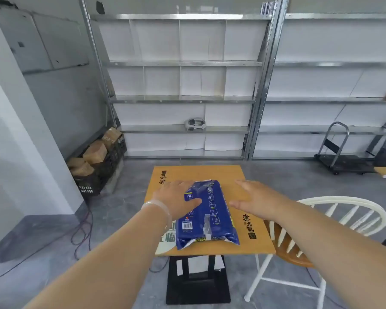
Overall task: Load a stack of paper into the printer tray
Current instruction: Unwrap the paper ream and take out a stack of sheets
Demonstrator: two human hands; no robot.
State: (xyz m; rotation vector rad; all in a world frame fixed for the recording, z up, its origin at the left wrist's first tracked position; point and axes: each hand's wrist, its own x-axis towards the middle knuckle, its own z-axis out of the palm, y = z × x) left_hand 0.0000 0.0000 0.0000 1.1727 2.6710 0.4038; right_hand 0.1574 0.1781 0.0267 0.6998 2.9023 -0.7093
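Left hand (176, 198): grip open, palm flat on blue paper pack (207, 214), thumb across its top | right hand (256, 200): grip open, just beside pack | pack lies mid-table (254, 244), reaching toward near edge

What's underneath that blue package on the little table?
The blue package lies flat on the wooden table, partly covering large printed characters near the table's front edge. The left hand rests on its left side. What the wrapper holds cannot be seen.
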